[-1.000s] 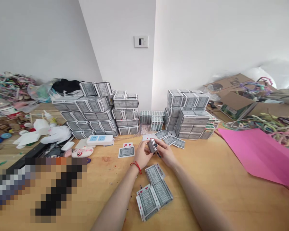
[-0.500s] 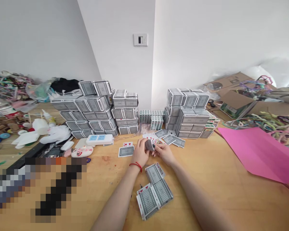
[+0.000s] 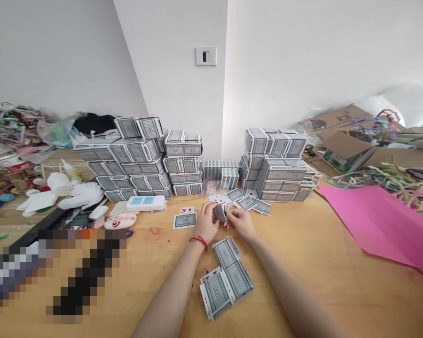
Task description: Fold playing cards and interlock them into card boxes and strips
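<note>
Between my hands is a small grey-backed playing card piece (image 3: 219,211), which looks bent or folded. My left hand (image 3: 206,222) is closed on its left side, a red string round the wrist. The fingers of my right hand (image 3: 241,222) pinch its right edge. Just beyond my hands, loose playing cards (image 3: 248,203) lie fanned out, some face up. Two more cards (image 3: 185,220) overlap left of my left hand. Between my forearms sits a joined structure of folded cards (image 3: 227,277), with red hearts showing at one corner.
Stacked blocks of folded cards stand at back left (image 3: 137,157) and back right (image 3: 280,173). Card packs (image 3: 229,177) sit between them. A white power strip (image 3: 146,203) lies left, pink paper (image 3: 380,225) right. Cardboard boxes (image 3: 350,141) and coloured pipe cleaners fill the far right.
The fingers of my right hand have shifted slightly at the card's edge. My left hand stays on the card, and the things on the table have not moved.
</note>
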Demonstrator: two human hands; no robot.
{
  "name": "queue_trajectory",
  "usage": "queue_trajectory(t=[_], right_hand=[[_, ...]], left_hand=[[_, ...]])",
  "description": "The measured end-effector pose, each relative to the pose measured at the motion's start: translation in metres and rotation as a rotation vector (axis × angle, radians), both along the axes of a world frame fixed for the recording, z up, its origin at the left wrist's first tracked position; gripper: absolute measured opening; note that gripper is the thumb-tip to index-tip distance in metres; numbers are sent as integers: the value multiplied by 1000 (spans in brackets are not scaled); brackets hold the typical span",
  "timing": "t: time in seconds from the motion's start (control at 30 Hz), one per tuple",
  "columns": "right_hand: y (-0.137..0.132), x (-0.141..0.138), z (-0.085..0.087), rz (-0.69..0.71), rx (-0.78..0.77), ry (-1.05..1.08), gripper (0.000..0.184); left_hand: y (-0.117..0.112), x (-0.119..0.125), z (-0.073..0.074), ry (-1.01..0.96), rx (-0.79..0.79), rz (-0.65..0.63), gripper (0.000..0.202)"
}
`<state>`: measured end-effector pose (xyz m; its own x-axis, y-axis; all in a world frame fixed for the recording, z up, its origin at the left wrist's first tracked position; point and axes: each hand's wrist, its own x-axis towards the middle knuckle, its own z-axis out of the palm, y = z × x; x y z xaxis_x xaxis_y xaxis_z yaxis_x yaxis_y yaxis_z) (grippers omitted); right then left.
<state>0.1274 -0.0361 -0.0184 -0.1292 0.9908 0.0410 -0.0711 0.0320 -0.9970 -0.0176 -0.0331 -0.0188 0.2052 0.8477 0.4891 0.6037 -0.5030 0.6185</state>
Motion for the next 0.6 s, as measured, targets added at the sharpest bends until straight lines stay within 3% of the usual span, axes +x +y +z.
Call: queue_trajectory(t=[0.6], right_hand=[[1, -2, -2, -130, 224, -180, 33]], left_hand=[[1, 1, 8, 0, 19, -81, 55]])
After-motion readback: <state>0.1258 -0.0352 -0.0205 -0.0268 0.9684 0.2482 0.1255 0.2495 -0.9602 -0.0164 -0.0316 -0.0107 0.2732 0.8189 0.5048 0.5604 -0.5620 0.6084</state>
